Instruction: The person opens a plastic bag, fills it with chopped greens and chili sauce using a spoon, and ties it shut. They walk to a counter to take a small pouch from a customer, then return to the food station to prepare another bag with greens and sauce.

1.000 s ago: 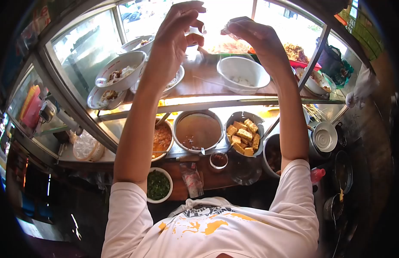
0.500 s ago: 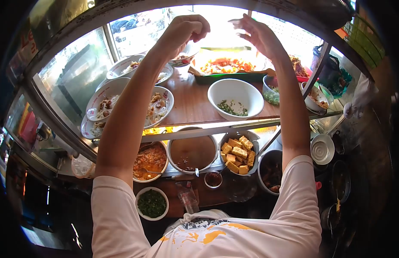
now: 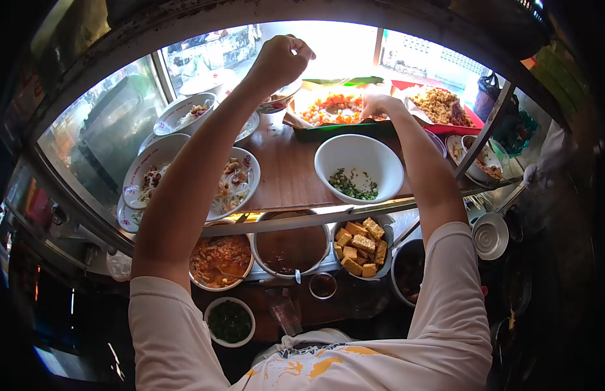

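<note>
My left hand [image 3: 283,58] is raised at the back of the wooden shelf [image 3: 286,163], above a small patterned bowl [image 3: 281,102]. Its fingers are pinched together and I see nothing in them. My right hand [image 3: 377,104] is lower, fingers curled down into a green-rimmed tray of orange and red food [image 3: 328,107]; its fingertips are hidden. Just in front of that hand stands a white bowl [image 3: 358,166] with chopped greens at its bottom.
Plates of noodles and toppings [image 3: 234,179] fill the shelf's left side, and a heap of fried food [image 3: 439,104] sits at the right. Below are an orange sauce pot [image 3: 221,260], a brown sauce pot [image 3: 291,244], a tofu tub [image 3: 360,247] and a bowl of chopped herbs [image 3: 229,320]. Glass panes enclose the cart.
Both hands were raised close together near the top. My right hand has dropped to the tray of orange food. My left hand stays high and has closed into a pinch.
</note>
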Demonstrator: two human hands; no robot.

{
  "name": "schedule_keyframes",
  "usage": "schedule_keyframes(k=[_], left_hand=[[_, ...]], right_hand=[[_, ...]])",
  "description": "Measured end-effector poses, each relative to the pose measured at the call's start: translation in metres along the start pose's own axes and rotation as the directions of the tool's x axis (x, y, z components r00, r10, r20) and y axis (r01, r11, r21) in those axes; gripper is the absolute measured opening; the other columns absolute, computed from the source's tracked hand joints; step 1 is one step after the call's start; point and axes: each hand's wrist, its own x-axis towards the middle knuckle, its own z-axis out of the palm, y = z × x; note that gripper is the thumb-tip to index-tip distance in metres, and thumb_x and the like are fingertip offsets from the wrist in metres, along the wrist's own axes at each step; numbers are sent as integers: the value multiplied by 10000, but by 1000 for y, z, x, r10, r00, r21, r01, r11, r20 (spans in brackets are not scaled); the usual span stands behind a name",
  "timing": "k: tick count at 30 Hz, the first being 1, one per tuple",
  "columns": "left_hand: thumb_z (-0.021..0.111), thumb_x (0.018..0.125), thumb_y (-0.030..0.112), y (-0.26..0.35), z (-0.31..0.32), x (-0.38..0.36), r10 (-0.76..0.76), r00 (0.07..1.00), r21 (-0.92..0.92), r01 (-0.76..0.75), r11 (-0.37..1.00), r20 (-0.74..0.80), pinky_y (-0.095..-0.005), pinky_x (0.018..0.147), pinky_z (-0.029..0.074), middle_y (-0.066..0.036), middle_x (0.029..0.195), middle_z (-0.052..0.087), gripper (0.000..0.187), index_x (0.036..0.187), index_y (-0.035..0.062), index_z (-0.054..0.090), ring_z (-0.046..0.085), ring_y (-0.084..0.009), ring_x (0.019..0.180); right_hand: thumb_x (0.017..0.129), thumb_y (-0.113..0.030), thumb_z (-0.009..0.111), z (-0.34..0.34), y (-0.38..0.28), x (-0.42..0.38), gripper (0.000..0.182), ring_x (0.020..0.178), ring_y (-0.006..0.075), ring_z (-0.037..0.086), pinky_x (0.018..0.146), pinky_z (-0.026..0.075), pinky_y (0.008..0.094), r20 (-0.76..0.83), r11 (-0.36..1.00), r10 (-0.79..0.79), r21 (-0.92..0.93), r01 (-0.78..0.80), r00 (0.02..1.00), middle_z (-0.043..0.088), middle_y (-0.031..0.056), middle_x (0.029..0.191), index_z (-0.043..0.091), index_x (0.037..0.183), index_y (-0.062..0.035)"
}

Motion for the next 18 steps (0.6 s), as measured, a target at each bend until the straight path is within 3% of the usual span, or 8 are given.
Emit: schedule_keyframes(k=[2, 3, 5, 8, 11, 14, 17, 18], left_hand=[[529, 917, 210, 9, -6, 4, -248, 964, -5, 250, 968, 94, -296, 565, 471, -80, 753, 640, 274, 915, 40, 745, 585, -123, 612], [533, 922, 239, 15, -10, 5, -366, 920, 1, 370, 929, 140, -285, 544, 461, -84, 747, 647, 293, 910, 38, 746, 575, -113, 591], [562, 914, 270, 8, -8, 5, -354, 925, -24, 360, 933, 135, -270, 520, 440, -75, 697, 644, 296, 894, 42, 750, 549, -100, 547], [616, 888, 250, 7, -8, 2, -334, 932, 56, 329, 943, 138, -271, 506, 435, -54, 621, 622, 247, 870, 47, 756, 532, -98, 498], [667, 842, 169, 0, -5, 3, -292, 946, 85, 283, 955, 141, -285, 503, 442, -44, 605, 617, 151, 873, 49, 754, 540, -96, 485], [663, 791, 58, -2, -5, 4, -255, 959, 100, 243, 965, 127, -295, 515, 452, -48, 618, 626, 106, 866, 54, 739, 560, -98, 500], [614, 747, -15, 3, -7, 4, -226, 967, 129, 211, 969, 121, -292, 536, 461, -48, 651, 643, 155, 842, 62, 710, 572, -104, 522], [594, 733, -32, 4, -7, 4, -215, 969, 136, 199, 971, 123, -289, 543, 463, -47, 665, 649, 175, 833, 65, 700, 574, -106, 529]], right_hand=[[760, -219, 723, -7, -5, -5, 213, 638, 168, 621, 576, 458, 348, -18, 999, 41, 17, -41, 999, 655, 57, 666, 657, 741, -17], [765, -220, 720, -7, -3, 1, 199, 657, 167, 624, 585, 462, 346, 75, 999, 27, 29, -29, 997, 662, 61, 691, 668, 776, -28], [775, -220, 713, -4, 1, 11, 186, 695, 165, 631, 602, 472, 342, 262, 998, -3, 59, -13, 965, 675, 69, 739, 690, 844, -49], [761, -225, 735, -17, -16, -18, 209, 730, 161, 635, 623, 493, 334, 211, 995, -20, 100, -1, 977, 683, 73, 783, 714, 919, -91], [776, -190, 727, -8, 0, -9, 188, 731, 163, 640, 672, 516, 320, 68, 986, -113, 130, 104, 991, 687, 71, 787, 736, 949, -119], [799, -128, 697, -26, 0, -11, 202, 783, 181, 656, 740, 527, 316, -83, 942, -95, 315, 116, 992, 713, 73, 856, 743, 995, -122], [822, -85, 649, -23, -2, -5, 229, 955, 187, 660, 836, 518, 317, -268, 979, -50, 178, 101, 962, 721, 57, 984, 768, 964, -220], [811, -96, 652, -20, -7, -5, 249, 968, 198, 659, 841, 510, 303, -263, 989, -38, 126, 73, 964, 722, 64, 999, 769, 974, -243]])
